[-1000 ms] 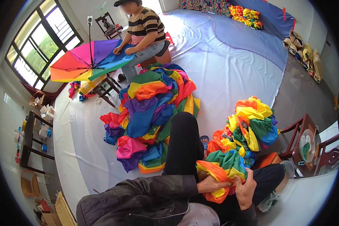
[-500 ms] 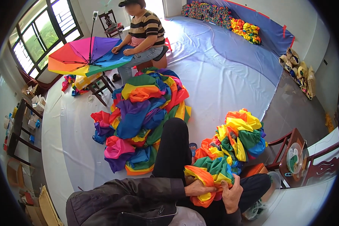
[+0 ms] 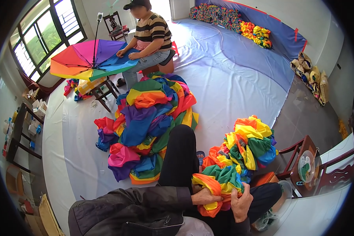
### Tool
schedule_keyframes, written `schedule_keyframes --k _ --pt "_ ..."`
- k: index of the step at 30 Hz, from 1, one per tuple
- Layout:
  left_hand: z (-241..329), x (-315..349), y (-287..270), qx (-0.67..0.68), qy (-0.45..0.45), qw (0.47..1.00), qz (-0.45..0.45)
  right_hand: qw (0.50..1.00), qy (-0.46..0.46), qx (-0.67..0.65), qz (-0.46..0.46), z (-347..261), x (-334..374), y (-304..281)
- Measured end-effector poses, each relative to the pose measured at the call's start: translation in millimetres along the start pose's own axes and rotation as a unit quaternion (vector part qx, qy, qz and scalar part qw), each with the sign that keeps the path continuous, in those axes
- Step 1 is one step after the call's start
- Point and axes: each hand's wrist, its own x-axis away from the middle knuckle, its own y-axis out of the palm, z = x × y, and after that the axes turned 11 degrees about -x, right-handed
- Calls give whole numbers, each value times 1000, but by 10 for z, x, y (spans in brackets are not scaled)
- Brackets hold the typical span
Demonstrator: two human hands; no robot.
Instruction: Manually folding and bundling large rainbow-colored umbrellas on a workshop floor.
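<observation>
In my lap lies a bunched rainbow umbrella cover cloth (image 3: 220,177), with orange, yellow, green and blue panels in folds. My left hand (image 3: 203,196) is closed on its orange and yellow folds, its fingertips partly buried in them. On the cloth's right side, my right hand (image 3: 242,202) pinches the blue and yellow edge between thumb and fingers. Just beyond my lap rises a smaller heap of similar rainbow cloth (image 3: 249,141). Left of my raised knee spreads a larger rainbow cloth pile (image 3: 145,118) on the sheeted floor.
A seated person (image 3: 151,35) handles an open rainbow umbrella (image 3: 92,59) at the far left. Wooden chairs (image 3: 299,165) stand at my right, one bearing a clear plastic tub (image 3: 308,159). Colourful bundles (image 3: 216,15) line the back wall; sacks (image 3: 312,76) lean at the right.
The view has shifted very slightly. Both my hands stay on the cloth in my lap with little visible movement. The other person's hand has shifted a little on the umbrella's blue panel.
</observation>
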Motion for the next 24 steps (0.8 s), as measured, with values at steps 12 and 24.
schedule_keyframes --k 12,24 --pt "141 40 -68 78 -74 994 31 999 -5 -11 40 126 -16 -37" --pt "-226 36 -396 101 -125 985 56 988 -33 -12 148 208 -192 -484"
